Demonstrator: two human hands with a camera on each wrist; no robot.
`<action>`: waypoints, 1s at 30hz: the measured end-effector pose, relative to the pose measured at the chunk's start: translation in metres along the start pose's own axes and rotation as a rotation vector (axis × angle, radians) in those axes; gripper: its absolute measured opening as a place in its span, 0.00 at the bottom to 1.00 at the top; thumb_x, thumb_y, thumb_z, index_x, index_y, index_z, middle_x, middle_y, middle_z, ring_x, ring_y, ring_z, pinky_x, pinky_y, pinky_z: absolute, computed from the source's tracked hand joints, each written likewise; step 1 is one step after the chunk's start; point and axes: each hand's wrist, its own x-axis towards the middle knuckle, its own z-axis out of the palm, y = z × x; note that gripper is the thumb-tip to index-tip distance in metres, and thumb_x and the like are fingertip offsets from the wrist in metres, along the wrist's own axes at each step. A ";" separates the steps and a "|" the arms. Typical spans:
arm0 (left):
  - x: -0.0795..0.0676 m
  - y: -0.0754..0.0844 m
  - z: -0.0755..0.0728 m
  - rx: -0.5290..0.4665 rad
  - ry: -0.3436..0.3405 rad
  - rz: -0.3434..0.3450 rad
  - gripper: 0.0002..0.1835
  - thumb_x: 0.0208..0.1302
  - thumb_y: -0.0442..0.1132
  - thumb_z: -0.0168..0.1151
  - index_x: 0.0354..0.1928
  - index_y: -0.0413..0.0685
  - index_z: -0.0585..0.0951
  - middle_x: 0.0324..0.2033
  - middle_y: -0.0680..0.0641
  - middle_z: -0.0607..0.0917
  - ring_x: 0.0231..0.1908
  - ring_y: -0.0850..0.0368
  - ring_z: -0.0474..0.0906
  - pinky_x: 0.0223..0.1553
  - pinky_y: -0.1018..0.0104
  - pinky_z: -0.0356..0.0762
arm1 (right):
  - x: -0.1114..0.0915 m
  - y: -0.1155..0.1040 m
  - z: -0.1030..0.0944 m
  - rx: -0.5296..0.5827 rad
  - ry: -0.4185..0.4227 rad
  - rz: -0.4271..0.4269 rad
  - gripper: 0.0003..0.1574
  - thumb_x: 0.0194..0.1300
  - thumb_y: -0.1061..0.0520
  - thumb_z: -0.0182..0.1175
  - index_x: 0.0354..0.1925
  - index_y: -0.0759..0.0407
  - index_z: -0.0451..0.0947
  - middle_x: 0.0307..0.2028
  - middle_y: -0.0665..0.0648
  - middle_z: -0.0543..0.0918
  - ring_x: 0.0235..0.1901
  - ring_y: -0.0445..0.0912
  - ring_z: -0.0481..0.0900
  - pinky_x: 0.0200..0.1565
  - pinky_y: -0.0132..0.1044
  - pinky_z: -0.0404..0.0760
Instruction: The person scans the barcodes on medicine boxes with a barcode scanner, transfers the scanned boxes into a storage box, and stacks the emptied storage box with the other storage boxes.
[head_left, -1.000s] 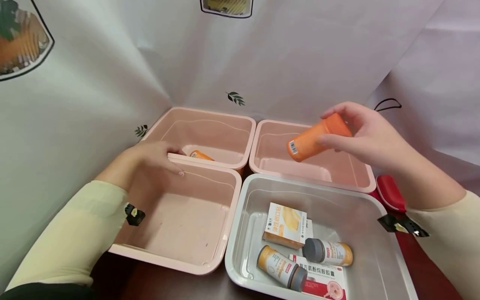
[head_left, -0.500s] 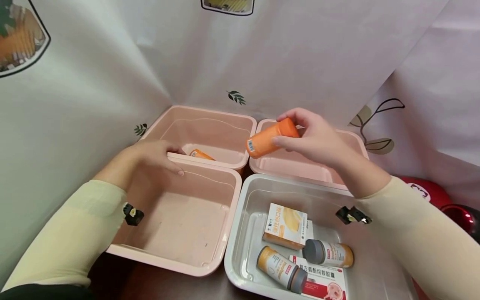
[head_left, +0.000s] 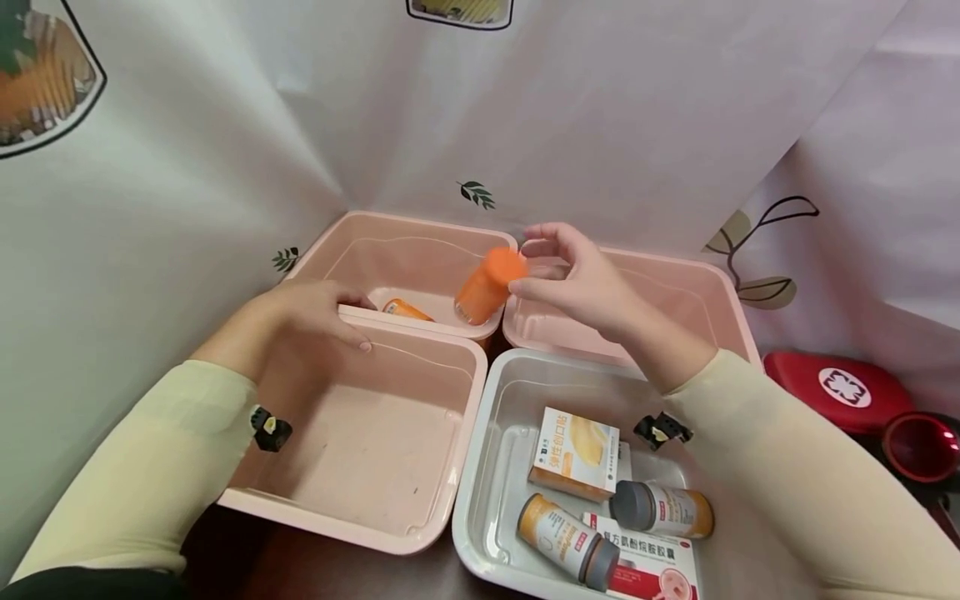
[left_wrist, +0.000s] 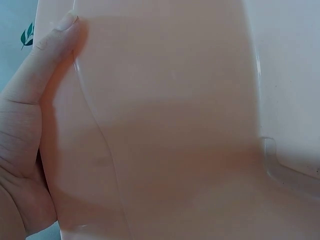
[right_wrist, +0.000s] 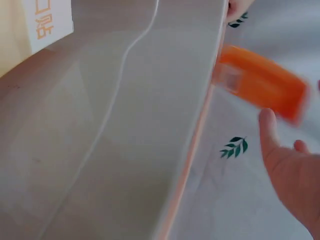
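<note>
Right hand (head_left: 577, 279) has thumb and fingers parted beside orange bottle (head_left: 482, 293), grasp released; whether thumb tip brushes cap, cannot tell. Bottle tilted, cap end toward hand, at right end of far-left pink bin (head_left: 420, 260); blurred in right wrist view. Smaller orange item (head_left: 407, 310) lies in same bin. Left hand (head_left: 315, 310) grips far rim of near-left pink bin (head_left: 390, 450), thumb inside, fingers over edge. Grey bin (head_left: 513, 454) beside it holds yellow-white carton (head_left: 573, 450), grey-capped bottles (head_left: 558, 537), red-white box (head_left: 652, 554).
</note>
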 end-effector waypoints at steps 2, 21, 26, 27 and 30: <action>0.001 -0.001 0.000 0.006 0.002 -0.003 0.43 0.53 0.64 0.81 0.65 0.45 0.84 0.54 0.46 0.87 0.52 0.48 0.82 0.60 0.43 0.75 | -0.001 -0.001 -0.002 0.015 -0.013 -0.021 0.48 0.65 0.62 0.75 0.76 0.58 0.64 0.69 0.60 0.74 0.63 0.58 0.82 0.55 0.47 0.85; 0.001 -0.006 -0.001 -0.008 -0.002 -0.021 0.44 0.53 0.65 0.81 0.65 0.44 0.83 0.55 0.45 0.87 0.53 0.47 0.81 0.59 0.41 0.76 | -0.041 0.000 -0.028 -0.314 -0.086 -0.041 0.32 0.69 0.55 0.74 0.65 0.63 0.75 0.63 0.59 0.80 0.58 0.55 0.83 0.61 0.53 0.80; 0.001 -0.005 -0.002 -0.017 -0.010 -0.016 0.44 0.53 0.64 0.82 0.65 0.43 0.83 0.54 0.45 0.87 0.52 0.47 0.81 0.59 0.42 0.76 | -0.060 0.018 -0.025 -0.359 -0.143 -0.061 0.25 0.71 0.54 0.73 0.61 0.62 0.79 0.57 0.58 0.84 0.54 0.51 0.85 0.57 0.49 0.83; 0.001 -0.005 -0.002 -0.016 -0.009 -0.015 0.44 0.53 0.64 0.82 0.65 0.43 0.83 0.54 0.45 0.87 0.52 0.48 0.81 0.59 0.42 0.76 | -0.063 0.022 -0.024 -0.352 -0.166 -0.072 0.24 0.70 0.55 0.73 0.59 0.62 0.80 0.56 0.58 0.84 0.53 0.51 0.85 0.56 0.47 0.84; 0.001 -0.007 -0.003 -0.010 -0.008 -0.010 0.44 0.53 0.64 0.82 0.65 0.43 0.83 0.54 0.45 0.87 0.52 0.47 0.81 0.59 0.42 0.76 | -0.072 0.031 -0.021 -0.334 -0.235 -0.104 0.20 0.69 0.58 0.74 0.56 0.60 0.82 0.49 0.56 0.87 0.48 0.48 0.86 0.52 0.43 0.86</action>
